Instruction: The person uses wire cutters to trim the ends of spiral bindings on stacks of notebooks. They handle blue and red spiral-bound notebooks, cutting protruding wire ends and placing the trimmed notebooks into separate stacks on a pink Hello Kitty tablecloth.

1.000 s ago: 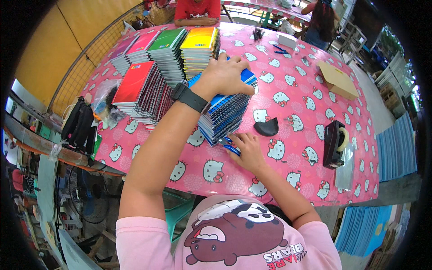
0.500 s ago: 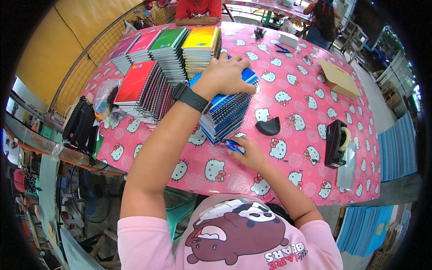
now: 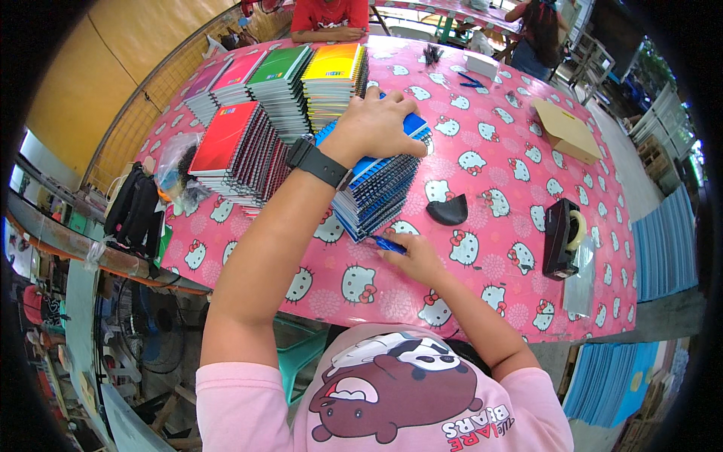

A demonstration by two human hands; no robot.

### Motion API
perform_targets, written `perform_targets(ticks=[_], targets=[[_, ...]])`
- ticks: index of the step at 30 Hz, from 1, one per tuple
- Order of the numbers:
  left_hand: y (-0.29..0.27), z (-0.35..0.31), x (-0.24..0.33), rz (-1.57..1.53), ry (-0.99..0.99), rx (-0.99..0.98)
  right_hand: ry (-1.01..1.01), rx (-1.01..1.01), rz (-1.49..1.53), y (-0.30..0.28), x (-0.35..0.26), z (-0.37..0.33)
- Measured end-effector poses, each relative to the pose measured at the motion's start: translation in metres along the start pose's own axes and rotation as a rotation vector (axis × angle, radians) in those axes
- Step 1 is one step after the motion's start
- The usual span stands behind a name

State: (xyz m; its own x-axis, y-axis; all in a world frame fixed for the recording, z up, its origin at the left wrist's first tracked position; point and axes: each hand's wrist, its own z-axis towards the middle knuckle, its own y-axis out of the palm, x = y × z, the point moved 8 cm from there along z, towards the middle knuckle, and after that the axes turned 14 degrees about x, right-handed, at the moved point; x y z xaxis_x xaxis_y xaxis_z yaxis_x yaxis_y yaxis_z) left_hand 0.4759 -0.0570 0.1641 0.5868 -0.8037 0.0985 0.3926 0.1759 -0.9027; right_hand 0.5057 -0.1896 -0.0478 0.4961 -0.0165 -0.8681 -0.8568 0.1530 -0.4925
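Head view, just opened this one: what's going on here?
A person's left hand lies spread on top of a stack of blue spiral notebooks. The right hand holds a blue-handled tool, seemingly pliers, at the stack's near bottom corner; whether its tip touches the wire is too small to tell. Red, green and yellow notebook stacks stand on the table beyond.

Pale glare washes the far side of the table, and fisheye distortion bows edges near black corners.
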Motion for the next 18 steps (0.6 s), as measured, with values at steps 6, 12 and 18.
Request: perform_targets(ticks=[6,12,18], targets=[[0.000,0.001,0.001,-0.006,0.004,-0.007,0.181,-0.128,0.265,0.012,0.015,0.000],[0.000,0.000,-0.001,-0.004,0.001,0.017,-0.422,0.300,-0.362,-0.011,-0.027,-0.012],[-0.001,0.000,0.000,-0.005,0.003,0.013,-0.529,0.348,-0.515,-0.010,-0.038,-0.012]])
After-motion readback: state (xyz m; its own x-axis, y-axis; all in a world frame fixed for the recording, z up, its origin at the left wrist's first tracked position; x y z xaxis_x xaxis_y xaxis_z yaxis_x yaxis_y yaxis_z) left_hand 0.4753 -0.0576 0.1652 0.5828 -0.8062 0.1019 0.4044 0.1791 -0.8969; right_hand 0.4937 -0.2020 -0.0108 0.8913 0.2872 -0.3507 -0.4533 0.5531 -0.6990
